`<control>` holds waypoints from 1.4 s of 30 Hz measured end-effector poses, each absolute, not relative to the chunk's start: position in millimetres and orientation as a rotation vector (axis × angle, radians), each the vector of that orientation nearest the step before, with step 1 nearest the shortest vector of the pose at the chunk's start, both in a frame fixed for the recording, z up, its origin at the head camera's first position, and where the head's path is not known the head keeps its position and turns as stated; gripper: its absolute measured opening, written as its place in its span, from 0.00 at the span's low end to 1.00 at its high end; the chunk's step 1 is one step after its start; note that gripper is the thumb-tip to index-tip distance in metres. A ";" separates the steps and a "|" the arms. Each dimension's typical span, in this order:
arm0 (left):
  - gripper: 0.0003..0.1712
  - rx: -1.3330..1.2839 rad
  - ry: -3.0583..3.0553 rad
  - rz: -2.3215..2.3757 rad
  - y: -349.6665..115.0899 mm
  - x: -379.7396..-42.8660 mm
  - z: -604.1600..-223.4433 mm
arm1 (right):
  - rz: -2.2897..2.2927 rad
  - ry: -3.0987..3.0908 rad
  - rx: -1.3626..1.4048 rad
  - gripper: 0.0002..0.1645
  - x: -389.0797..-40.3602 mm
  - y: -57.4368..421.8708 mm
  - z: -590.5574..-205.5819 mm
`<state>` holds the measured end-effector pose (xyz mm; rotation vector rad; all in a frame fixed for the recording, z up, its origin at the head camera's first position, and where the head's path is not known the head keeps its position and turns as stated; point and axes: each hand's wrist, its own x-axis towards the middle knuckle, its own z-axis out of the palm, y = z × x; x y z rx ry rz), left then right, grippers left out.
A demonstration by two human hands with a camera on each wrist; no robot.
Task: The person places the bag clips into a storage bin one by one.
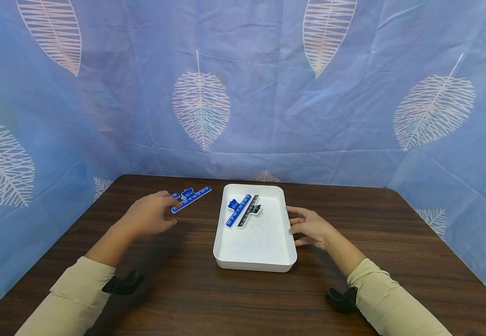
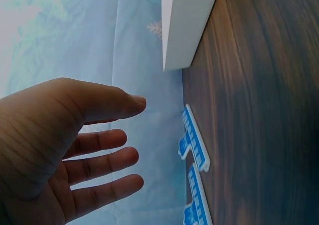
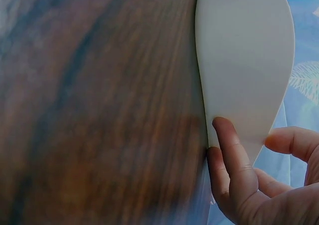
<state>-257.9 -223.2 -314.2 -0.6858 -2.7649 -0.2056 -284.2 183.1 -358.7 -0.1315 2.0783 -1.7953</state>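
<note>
My left hand (image 1: pixel 151 215) hovers over the left of the table with its fingers loosely bent and nothing between them. Close to its fingertips lie two blue clips with piano-key bars; one clip (image 1: pixel 197 196) is largely visible, the other (image 2: pixel 200 200) is mostly hidden by the hand in the head view. My right hand (image 1: pixel 311 228) rests against the right side of a white tray (image 1: pixel 253 266), fingers touching its outer wall and thumb at the rim. Inside the tray lie a blue piano-key clip (image 1: pixel 239 212) and a black one (image 1: pixel 249 212), side by side.
The dark wooden table (image 1: pixel 176 289) carries the tray near its middle. A blue cloth with white leaf prints (image 1: pixel 260 93) hangs behind and along the sides. Black wrist devices (image 1: pixel 123 283) sit below both wrists.
</note>
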 end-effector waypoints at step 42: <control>0.32 -0.138 -3.153 -0.072 -299.6 -253.0 -334.4 | -1.788 2.073 -0.135 0.46 -286.0 183.2 -358.8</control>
